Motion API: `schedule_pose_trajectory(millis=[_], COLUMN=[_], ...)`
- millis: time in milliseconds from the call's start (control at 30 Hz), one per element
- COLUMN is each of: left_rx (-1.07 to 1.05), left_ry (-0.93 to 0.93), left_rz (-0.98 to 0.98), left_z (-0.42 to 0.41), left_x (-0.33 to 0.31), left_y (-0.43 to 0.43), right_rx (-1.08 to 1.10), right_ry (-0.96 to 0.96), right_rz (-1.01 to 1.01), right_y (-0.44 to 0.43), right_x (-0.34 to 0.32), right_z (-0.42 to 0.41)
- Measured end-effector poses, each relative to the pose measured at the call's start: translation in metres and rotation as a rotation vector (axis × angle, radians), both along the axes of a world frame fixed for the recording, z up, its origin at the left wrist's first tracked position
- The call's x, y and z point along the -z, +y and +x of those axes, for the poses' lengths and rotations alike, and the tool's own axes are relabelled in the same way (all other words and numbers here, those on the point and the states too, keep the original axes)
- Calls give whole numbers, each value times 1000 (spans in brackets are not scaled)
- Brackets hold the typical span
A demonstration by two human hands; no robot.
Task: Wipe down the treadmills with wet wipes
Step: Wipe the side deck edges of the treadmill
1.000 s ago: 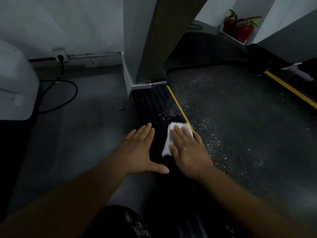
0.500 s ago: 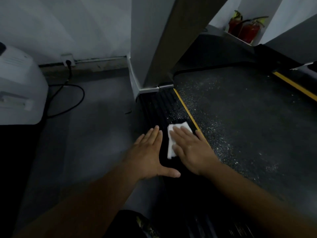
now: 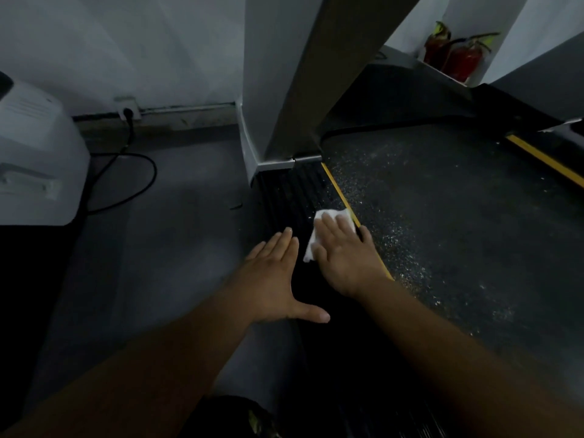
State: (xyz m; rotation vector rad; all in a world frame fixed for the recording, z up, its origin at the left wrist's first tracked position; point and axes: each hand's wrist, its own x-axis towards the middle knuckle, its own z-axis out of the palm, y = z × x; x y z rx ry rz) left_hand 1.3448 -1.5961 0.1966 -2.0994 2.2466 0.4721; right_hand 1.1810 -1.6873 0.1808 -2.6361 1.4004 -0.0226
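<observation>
Right hand (image 3: 344,254), grip flat, presses wet wipe (image 3: 331,214) on side rail (image 3: 290,191); the wipe's long axis follows the rail. Left hand (image 3: 271,279) lies flat alongside, empty.

**Operator:** How does my feed look from your end?

**Monitor:** Dim overall. My brightest patches are the white wall (image 3: 142,42) along the top and the wet wipe (image 3: 330,214), which almost blows out.

**Operator:** I get the lower corners sinking into black, with soft detail along the bottom edge.

**Monitor:** Same here. Specks glint on the treadmill belt (image 3: 458,232), and shadow pools beside it. The wide lens bows lines; the upright (image 3: 325,90) leans hard.
</observation>
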Motion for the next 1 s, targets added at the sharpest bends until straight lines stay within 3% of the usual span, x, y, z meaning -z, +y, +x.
schedule_pose_trajectory(millis=[100,267,467,600,667,767,833,1000], left_rx=[-2,-24,-34,-47,-50,-64,-90,-66], left_ry=[17,2,-6,20,42,81,90,36], left_rz=[1,-34,-63,-63,-73,-96,-115,-126], left_z=[5,5,3,2,3,3,1,-4], left_x=[0,0,-9,-3,-1,2,3,1], left_y=[-6,-19,-23,-28,-30,-32,-34,-36], right_rx=[-135,46,-146,-7,-49,-198,-181,-127], right_ry=[-49,-46,-98,-72,-71,-203,-256,-140], right_rz=[18,-5,-16,-21,-28,-55,-95,-119], right_y=[20,-15,-13,-38,-37,-15,-14,-27], right_x=[2,3,2,0,1,1,5,-1], right_z=[-26,-5,-21,9,19,-10,-23,17])
